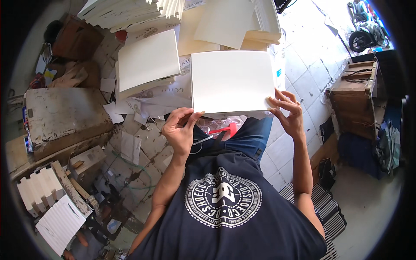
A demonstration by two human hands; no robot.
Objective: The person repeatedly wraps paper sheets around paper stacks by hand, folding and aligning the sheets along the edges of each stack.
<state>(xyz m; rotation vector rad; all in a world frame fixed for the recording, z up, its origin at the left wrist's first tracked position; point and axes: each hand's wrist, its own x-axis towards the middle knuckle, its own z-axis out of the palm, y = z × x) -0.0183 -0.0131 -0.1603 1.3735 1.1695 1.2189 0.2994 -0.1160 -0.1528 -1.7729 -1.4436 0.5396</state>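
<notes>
A blank white rectangular sheet of paper [234, 81] lies flat in front of me, its near edge over my lap. Whether one sheet or several lie together I cannot make out. At its near left corner my left hand [180, 126] is closed, thumb and fingers pinching the edge. My right hand [289, 110] grips the near right corner, with the thumb at the near edge and fingers along the right side. Left of the sheet sits a cream paper stack [148, 60], slightly turned. Beyond it, more loose cream sheets [225, 21] overlap.
Tall paper piles [130, 15] rise at the far left of the work surface. A worn wooden table [67, 115] stands on my left, with bundled white stacks [60, 225] below it. To the right are a wooden cabinet [355, 102] and, farther off, a motorcycle [368, 32]. Paper scraps litter the tiled floor.
</notes>
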